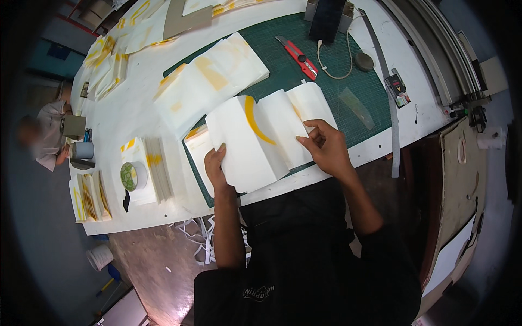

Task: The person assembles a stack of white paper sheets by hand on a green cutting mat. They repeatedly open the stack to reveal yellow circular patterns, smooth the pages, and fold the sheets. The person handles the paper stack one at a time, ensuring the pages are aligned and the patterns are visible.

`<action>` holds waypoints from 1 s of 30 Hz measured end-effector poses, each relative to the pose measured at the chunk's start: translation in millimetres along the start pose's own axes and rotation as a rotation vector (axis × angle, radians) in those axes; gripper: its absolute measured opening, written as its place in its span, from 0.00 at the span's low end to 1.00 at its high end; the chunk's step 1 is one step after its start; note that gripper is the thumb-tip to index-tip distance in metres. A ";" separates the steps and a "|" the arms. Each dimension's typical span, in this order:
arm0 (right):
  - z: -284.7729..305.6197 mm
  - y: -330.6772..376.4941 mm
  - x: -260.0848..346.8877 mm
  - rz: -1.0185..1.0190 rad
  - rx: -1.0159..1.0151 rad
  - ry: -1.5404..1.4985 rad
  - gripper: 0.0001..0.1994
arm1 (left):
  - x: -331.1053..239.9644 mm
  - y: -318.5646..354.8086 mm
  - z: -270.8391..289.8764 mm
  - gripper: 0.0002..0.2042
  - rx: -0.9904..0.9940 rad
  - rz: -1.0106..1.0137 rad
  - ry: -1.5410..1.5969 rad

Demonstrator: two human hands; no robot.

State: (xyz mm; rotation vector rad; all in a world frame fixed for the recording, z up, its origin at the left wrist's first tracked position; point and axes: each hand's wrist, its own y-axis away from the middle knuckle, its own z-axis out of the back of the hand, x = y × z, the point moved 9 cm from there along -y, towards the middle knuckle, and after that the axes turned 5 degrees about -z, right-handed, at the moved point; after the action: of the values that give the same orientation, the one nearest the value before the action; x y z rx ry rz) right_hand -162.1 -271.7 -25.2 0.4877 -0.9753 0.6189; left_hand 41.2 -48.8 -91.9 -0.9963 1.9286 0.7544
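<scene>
A white sheet with folds across it and a curved yellow band [236,144] is spread in front of me at the near edge of the green cutting mat [375,98]. My left hand [216,165] grips its left edge, thumb on top and the other fingers hidden underneath. At the sheet's right part, my right hand [329,146] is closed in a pinch, thumb and forefinger at the paper. Under the left side shows more yellow-marked paper [198,140]. Beyond lies a stack of white sheets with pale yellow print [217,68].
On the mat are a red utility knife [298,57], a dark phone [327,20] with a cable and a round dark disc [364,61]. A steel ruler [392,108] lies at right. Leftward are a tape roll [133,176] on folded paper stacks and a seated person [51,127].
</scene>
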 end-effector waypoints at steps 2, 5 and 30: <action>0.3 -0.2 -2.8 -0.016 -0.001 -0.006 0.18 | -14.8 7.9 -23.1 0.20 0.024 -0.034 -0.124; -0.3 -0.5 -3.8 -0.017 -0.007 -0.010 0.17 | -14.6 7.7 -25.2 0.20 0.075 -0.049 -0.160; 13.9 11.2 30.6 0.095 -0.021 -0.090 0.12 | -84.6 12.1 23.0 0.24 -0.012 -0.206 0.129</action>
State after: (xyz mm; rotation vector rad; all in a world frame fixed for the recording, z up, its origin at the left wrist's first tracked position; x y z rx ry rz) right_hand -165.5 -264.4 9.3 0.4562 -1.0942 0.6759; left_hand 69.6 5.9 -28.4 -1.2553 1.8946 0.5966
